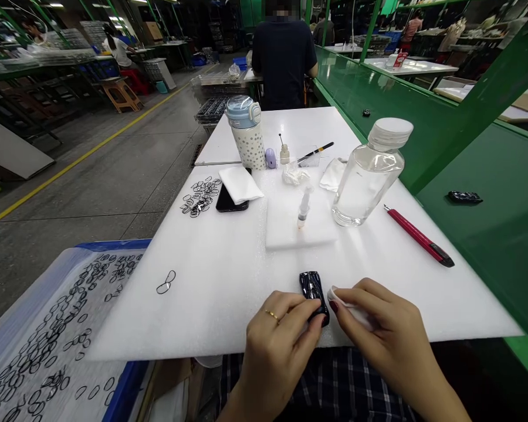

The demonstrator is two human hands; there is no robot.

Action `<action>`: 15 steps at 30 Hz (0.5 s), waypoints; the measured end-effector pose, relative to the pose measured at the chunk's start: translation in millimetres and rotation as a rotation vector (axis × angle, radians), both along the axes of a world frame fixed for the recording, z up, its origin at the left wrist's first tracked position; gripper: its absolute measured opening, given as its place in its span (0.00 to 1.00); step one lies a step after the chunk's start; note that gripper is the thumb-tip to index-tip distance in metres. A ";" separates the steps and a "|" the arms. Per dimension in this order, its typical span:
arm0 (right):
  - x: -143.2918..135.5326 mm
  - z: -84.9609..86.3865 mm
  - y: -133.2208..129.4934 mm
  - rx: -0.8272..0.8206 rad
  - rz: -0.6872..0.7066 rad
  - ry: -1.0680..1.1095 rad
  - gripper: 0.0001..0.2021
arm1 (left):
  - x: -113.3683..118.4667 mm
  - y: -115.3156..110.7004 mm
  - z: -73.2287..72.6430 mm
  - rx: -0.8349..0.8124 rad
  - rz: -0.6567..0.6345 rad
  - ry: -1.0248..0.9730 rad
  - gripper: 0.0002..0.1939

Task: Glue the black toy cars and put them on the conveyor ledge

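Note:
A small glossy black toy car body [311, 285] lies near the front edge of the white foam-covered table [211, 264]. My left hand [281, 340] grips its near end between thumb and fingers. Just right of the car, my right hand [378, 322] pinches a folded white cloth or tissue [354, 310], its tip close beside the car's side. Beyond them a small syringe [304, 208] stands upright on a white foam block [286, 234]. A red pen-like cutter [418, 234] rests to the right.
A clear bottle of liquid [365, 176] and a dotted tumbler [247, 138] stand farther back. Thin black rings [200, 196] are heaped left of a phone [229, 199] under white tissue [242, 184]. A blue-rimmed tray [127, 375] of rings sits lower left. A person [284, 58] sits ahead.

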State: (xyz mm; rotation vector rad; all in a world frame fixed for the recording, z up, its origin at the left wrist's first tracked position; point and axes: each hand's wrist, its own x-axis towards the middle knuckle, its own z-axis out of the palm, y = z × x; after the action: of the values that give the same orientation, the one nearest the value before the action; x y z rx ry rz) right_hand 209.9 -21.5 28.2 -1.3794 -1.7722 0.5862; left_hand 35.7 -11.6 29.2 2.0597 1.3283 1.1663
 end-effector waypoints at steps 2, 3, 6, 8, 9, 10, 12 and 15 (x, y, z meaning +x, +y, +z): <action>-0.5 -0.3 0.1 -0.075 0.011 -0.017 0.06 | 1.2 0.6 -3.8 0.038 -0.024 0.011 0.10; -0.4 -0.5 0.1 -0.108 0.015 -0.029 0.06 | 1.2 0.6 -5.0 0.059 -0.032 0.014 0.10; 0.0 -0.9 0.3 -0.169 0.019 -0.049 0.07 | 0.2 0.4 -5.9 0.045 -0.017 0.029 0.11; 0.0 -0.3 0.6 -0.179 0.018 -0.058 0.07 | -0.7 0.5 -5.3 -0.009 0.016 0.037 0.12; -0.1 0.3 0.8 -0.182 0.017 -0.060 0.07 | -1.2 0.7 -5.0 -0.029 0.031 0.039 0.13; -0.2 0.9 1.0 -0.183 0.017 -0.061 0.07 | -1.8 1.0 -4.8 -0.045 0.042 0.042 0.14; -0.4 2.0 1.2 -0.192 0.017 -0.058 0.07 | -3.1 1.7 -4.6 -0.069 0.049 0.055 0.15; -0.4 2.1 1.3 -0.195 0.013 -0.061 0.06 | -4.7 2.7 -4.4 -0.095 0.039 0.061 0.15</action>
State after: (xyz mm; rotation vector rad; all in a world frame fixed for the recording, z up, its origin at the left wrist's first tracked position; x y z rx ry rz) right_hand 209.5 -20.2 30.3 -1.5332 -1.8120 0.7476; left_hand 31.0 -8.9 24.8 2.0246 1.4301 1.0426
